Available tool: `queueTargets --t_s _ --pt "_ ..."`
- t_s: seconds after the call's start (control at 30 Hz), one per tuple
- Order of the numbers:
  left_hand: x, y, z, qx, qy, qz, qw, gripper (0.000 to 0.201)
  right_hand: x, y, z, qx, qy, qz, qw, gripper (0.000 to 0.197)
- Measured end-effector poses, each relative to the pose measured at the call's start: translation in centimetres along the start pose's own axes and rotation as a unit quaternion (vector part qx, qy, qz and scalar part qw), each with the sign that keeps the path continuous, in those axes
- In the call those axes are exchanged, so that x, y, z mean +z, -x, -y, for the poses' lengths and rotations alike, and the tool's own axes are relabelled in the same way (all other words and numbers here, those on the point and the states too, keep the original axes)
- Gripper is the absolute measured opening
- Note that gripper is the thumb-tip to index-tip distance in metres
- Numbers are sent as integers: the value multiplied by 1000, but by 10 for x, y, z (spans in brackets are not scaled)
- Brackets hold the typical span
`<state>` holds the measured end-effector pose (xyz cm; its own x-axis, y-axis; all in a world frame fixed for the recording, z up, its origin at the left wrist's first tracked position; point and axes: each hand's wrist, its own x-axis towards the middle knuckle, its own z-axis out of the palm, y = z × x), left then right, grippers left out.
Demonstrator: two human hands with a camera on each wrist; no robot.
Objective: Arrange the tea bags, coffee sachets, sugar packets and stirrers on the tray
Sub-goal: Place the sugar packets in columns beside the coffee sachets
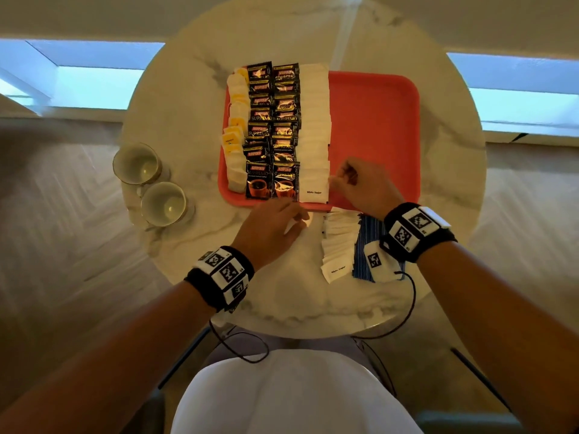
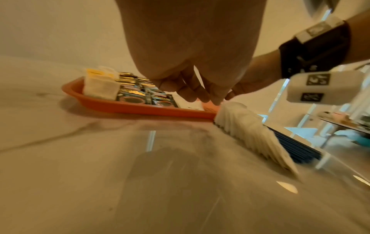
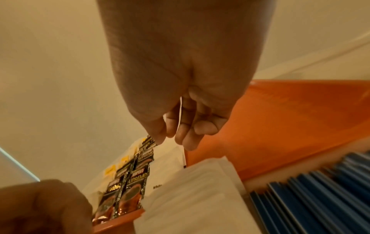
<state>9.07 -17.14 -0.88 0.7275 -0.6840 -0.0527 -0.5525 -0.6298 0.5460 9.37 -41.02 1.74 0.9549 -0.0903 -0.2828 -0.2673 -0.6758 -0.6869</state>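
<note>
On the red tray [image 1: 376, 120], three kinds of supplies are already laid in overlapping columns along its left half: tea bags [image 1: 235, 126] at the far left, two columns of Kopiko Supremo coffee sachets [image 1: 272, 130] beside them, and a column of white sugar packets [image 1: 314, 126] at centre frame. The tray's right half is seen bare.

A thin white packet [image 3: 180, 117] is pinched edge-on between the thumb and fingers of the right hand [image 1: 360, 183], just right of the sugar column's lower end; judged from that, the sugar row is being finished. The left hand [image 1: 272, 227] lies below the tray's lower edge with something white under its fingertips; whether it is gripped cannot be told.

Left to place, at lower right of the head view on the marble table [image 1: 188, 73]: a fanned stack of sugar packets [image 1: 340, 242] and blue-striped sleeves [image 1: 365, 245], probably the stirrers. Two cups [image 1: 150, 186] stand at left.
</note>
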Motion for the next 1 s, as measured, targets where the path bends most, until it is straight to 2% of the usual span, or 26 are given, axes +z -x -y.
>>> queueTargets --t_s 0.17,0.4,0.57,0.67,0.87,1.0 --pt "22 15 -30 90 -7 44 995 17 -10 43 -2 15 -26 -37 999 12" --pt "53 30 -56 145 -23 57 988 28 2 113 -15 58 -38 -56 996 13" --pt "62 35 -61 100 -72 51 991 47 16 143 -33 97 -54 -48 993 15" --pt "64 39 -61 58 -93 45 993 48 20 150 -41 95 -64 -35 993 16" --pt "64 43 -66 -30 -90 49 994 37 20 147 -46 66 -84 1 994 13" --pt "62 48 -66 -43 -93 53 993 25 22 144 -46 27 -97 22 995 7"
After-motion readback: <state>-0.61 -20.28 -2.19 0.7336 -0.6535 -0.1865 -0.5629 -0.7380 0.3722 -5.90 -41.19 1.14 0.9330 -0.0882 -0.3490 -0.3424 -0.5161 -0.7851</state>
